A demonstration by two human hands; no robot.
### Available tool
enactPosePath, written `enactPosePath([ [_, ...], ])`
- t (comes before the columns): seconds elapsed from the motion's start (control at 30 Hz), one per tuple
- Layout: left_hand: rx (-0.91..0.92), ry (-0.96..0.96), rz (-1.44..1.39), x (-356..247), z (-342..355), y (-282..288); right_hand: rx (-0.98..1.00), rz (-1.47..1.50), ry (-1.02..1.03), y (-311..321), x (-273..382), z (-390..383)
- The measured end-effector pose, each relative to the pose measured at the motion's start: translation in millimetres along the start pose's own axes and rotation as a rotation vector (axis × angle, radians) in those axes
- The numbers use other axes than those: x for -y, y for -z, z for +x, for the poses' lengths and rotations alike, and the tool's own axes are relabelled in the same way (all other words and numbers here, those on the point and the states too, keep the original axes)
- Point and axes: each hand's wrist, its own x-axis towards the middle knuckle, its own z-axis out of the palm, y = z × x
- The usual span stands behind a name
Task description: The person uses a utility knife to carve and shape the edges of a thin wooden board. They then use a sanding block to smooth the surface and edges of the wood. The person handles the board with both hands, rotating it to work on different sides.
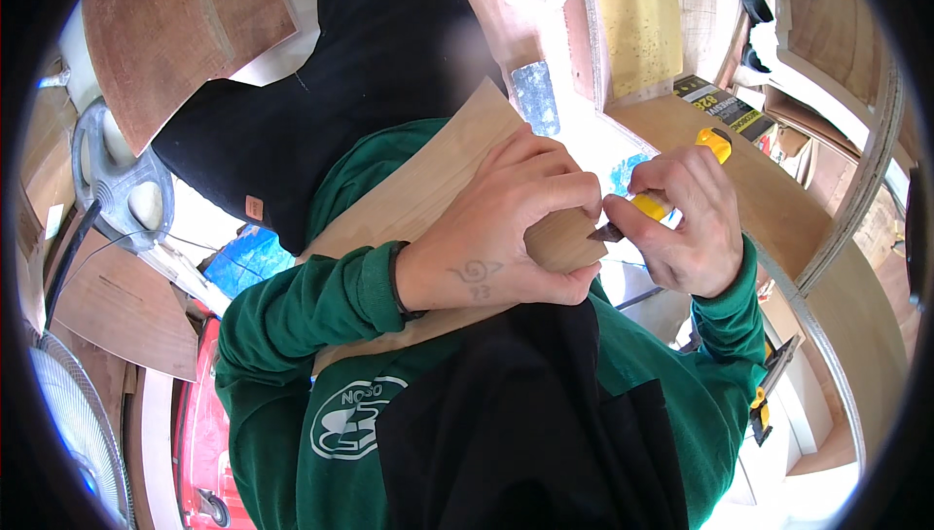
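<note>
A pale sheet of thin wood veneer (409, 209) lies slantwise across my lap, against my dark trousers and green top. My left hand (506, 223) is closed round its right end, thumb and fingers curved about a small exposed part of the grain. Held in my right hand (686, 214) is a yellow utility knife (654, 205), its dark rear end showing above my fingers. The knife's blade points left and meets, or nearly meets, the edge of the veneer between my left thumb and fingertips.
Curved wooden panels (769, 184) rise at the right, with a black and yellow box (725, 107) on one. Brown plywood sheets (185, 14) stand at the upper left. A grey fan base (122, 180), a fan cage (83, 423) and a red wheeled object (204, 433) are at the left.
</note>
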Motion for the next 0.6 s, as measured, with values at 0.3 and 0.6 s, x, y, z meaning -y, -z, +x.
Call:
enactPosePath([
  [0.3,0.009,-0.013,0.028,1.8,-0.2,-0.2,-0.006,-0.069,-0.007,-0.3,1.1,-1.9],
  [0.6,0.015,0.151,-0.029,-4.9,1.3,1.2,-0.006,0.075,-0.061,5.1,2.7,4.4],
])
